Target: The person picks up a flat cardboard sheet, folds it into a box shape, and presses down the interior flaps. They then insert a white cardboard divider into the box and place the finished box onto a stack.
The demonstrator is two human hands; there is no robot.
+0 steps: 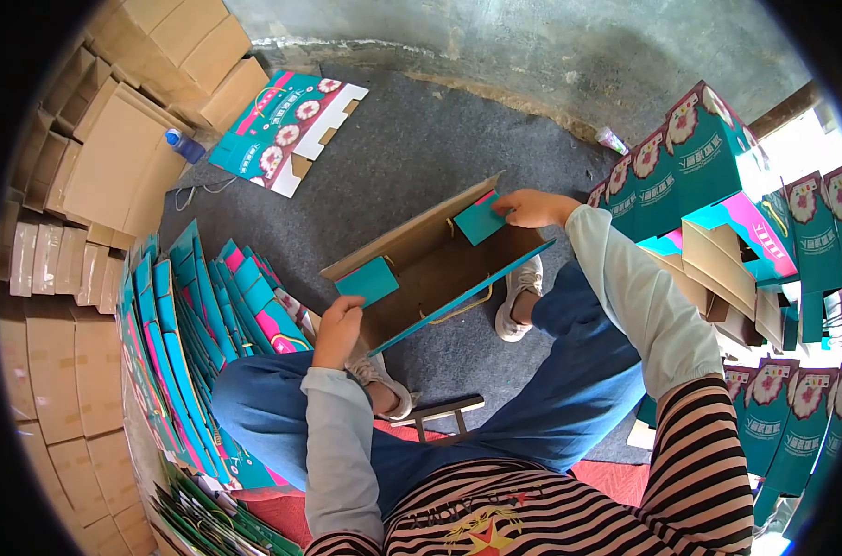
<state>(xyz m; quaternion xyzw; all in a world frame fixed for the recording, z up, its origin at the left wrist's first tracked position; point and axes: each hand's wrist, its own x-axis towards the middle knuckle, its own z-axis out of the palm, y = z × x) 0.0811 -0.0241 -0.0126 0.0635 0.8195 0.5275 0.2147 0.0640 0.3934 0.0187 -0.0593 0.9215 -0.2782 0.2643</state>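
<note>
An opened-up cardboard gift box [430, 262], teal outside and brown inside, is held between my knees above the floor. Its top gapes, and two teal end flaps show, a left flap [369, 281] and a right flap [479, 219]. My left hand [337, 332] is closed at the near left end, fingers at the edge of the left flap. At the far right end, my right hand [536, 208] has its fingers closed on the right flap's edge. A yellow cord handle [465, 308] hangs from the box's near side.
Folded teal cartons [194, 315] stand packed at my left. A flat printed carton [286, 130] and a blue bottle [183, 145] lie farther off. Brown boxes [115, 148] are stacked along the left; finished-looking teal boxes [680, 167] pile up on the right.
</note>
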